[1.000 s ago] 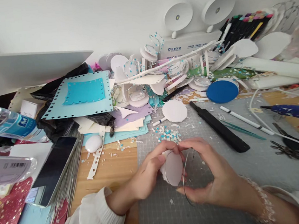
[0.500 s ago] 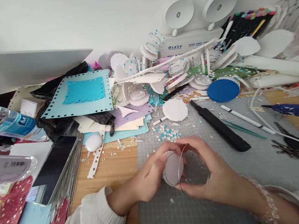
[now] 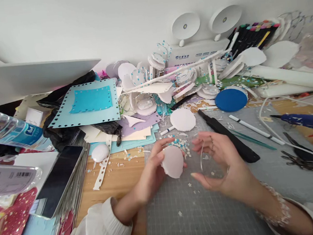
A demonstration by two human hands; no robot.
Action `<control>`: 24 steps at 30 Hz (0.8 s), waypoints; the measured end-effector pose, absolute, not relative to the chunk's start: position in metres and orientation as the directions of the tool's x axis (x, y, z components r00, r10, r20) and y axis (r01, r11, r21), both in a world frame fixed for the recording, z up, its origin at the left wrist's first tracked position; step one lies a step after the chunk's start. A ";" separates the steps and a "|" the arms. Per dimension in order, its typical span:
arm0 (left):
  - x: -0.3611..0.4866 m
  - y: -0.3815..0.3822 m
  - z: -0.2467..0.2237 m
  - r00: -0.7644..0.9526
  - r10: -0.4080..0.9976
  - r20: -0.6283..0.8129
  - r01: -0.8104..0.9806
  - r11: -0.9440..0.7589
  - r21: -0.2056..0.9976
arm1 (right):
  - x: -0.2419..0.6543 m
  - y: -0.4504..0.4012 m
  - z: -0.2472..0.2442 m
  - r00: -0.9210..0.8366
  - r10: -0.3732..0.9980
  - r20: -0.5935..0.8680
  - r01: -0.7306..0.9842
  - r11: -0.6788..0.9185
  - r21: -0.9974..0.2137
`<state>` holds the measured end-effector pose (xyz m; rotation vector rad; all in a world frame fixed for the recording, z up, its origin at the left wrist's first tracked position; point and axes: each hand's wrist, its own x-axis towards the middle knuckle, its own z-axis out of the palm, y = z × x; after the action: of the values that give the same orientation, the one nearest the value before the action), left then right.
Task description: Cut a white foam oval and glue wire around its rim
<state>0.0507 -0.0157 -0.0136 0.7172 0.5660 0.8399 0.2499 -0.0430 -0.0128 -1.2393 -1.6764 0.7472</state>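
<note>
White disc (image 3: 173,162) clamped in left hand (image 3: 153,169). Curled right hand (image 3: 228,162) holds thin wire (image 3: 200,159), running twelve-to-six, apart from disc at its three o'clock.

A wooden table (image 3: 117,184) is bearing a gridded cutting mat (image 3: 200,216), pale paper sheets (image 3: 144,132) and a white oval piece (image 3: 100,153).

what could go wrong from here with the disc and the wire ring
The thin wire ring in the right hand could bend if squeezed. The white disc, held by its edge in the left hand, might slip. Either hand could scatter the loose little stars nearby on the cutting mat.
</note>
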 end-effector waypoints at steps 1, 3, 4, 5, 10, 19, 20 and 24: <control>0.051 -0.013 -0.012 0.559 0.812 -0.169 -0.503 0.494 0.709 | 0.253 -0.040 -0.014 -0.057 0.944 0.325 0.439 0.316 -0.841; 0.050 -0.009 -0.007 0.595 0.789 -0.154 -0.560 0.545 0.624 | 0.258 -0.034 -0.017 0.006 0.935 0.355 0.541 0.296 -0.787; 0.049 -0.008 -0.005 0.616 0.774 -0.143 -0.575 0.567 0.591 | 0.260 -0.031 -0.019 0.024 0.928 0.371 0.595 0.285 -0.752; 0.048 -0.008 -0.003 0.637 0.760 -0.130 -0.584 0.585 0.563 | 0.261 -0.029 -0.022 0.034 0.922 0.385 0.640 0.276 -0.717; 0.044 -0.008 0.003 0.699 0.710 -0.081 -0.587 0.635 0.502 | 0.263 -0.024 -0.033 -0.008 0.933 0.359 0.709 0.258 -0.656; 0.043 -0.007 0.005 0.686 0.720 -0.104 -0.619 0.653 0.436 | 0.288 -0.042 0.007 -0.025 0.857 0.514 0.830 0.305 -0.468; 0.042 -0.006 0.006 0.685 0.720 -0.109 -0.621 0.656 0.430 | 0.296 -0.047 0.012 -0.005 0.835 0.550 0.859 0.285 -0.425; 0.042 -0.007 0.005 0.685 0.719 -0.119 -0.622 0.662 0.418 | 0.342 -0.078 0.011 0.193 0.802 0.565 0.943 0.008 -0.333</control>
<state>0.0422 -0.0065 0.0051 0.3615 0.2855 0.7693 0.3417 -0.0777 0.0110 -1.8178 -1.6350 -0.2752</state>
